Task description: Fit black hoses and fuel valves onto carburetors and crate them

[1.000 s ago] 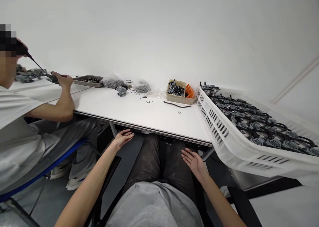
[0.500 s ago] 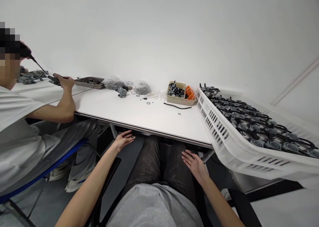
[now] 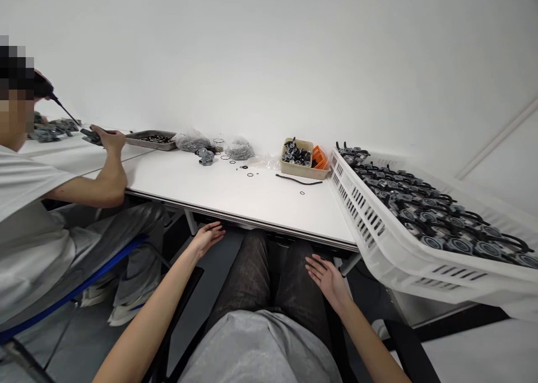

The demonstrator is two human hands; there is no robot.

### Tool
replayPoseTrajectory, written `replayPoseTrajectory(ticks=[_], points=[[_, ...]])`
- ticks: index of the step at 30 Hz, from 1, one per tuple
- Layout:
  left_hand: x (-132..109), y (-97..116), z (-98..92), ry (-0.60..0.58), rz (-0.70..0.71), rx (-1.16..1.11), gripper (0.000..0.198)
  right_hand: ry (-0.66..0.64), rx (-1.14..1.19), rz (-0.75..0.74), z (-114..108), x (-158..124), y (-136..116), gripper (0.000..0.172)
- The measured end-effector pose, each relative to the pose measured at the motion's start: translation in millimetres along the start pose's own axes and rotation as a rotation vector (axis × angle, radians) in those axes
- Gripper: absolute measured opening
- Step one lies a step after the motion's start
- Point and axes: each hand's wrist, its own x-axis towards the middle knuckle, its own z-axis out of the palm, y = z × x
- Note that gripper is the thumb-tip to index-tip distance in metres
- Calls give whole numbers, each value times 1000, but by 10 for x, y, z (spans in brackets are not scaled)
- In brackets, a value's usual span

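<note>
My left hand [image 3: 207, 238] hovers palm up below the front edge of the white table [image 3: 252, 199], its fingers stretched out and holding nothing. Over my right thigh, my right hand [image 3: 330, 278] is likewise open, with nothing in it. On the tabletop beyond them lie a bent black hose [image 3: 298, 180], a small black O-ring [image 3: 302, 193] and several other rings. A grey metal part [image 3: 205, 157] sits farther back, in front of a clear bag [image 3: 192, 140] of small parts. Neither hand touches any of these.
A large white crate [image 3: 370, 220] of grey parts with black hoses stands at the right. Against the wall are a beige bin [image 3: 305, 172], an orange basket [image 3: 320, 157], another bag [image 3: 239, 148] and a metal tray [image 3: 147, 142]. A co-worker [image 3: 37, 204] at left holds a driver to a part.
</note>
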Motion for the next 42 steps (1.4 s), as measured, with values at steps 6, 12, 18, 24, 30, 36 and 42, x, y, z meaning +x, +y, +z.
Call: replayPoseTrajectory(ticks=[6, 12, 18, 24, 30, 36, 42], points=[[22, -12, 1, 74, 45, 38, 46, 12, -7, -2, 20, -11, -6, 22], [19, -18, 38, 93, 71, 78, 40, 15, -14, -11, 14, -12, -12, 22], [-3, -52, 15, 55, 50, 77, 44, 6, -9, -6, 5, -7, -15, 22], [18, -43, 22, 56, 39, 42, 38, 9, -15, -11, -4, -3, -17, 22], [19, -19, 45, 72, 52, 36, 19, 8, -27, -14, -6, -4, -14, 24], [7, -1, 21, 52, 56, 51, 32, 19, -33, -23, 4, -5, -13, 25], [25, -5, 14, 44, 34, 80, 17, 22, -40, -29, 6, -6, -16, 25]])
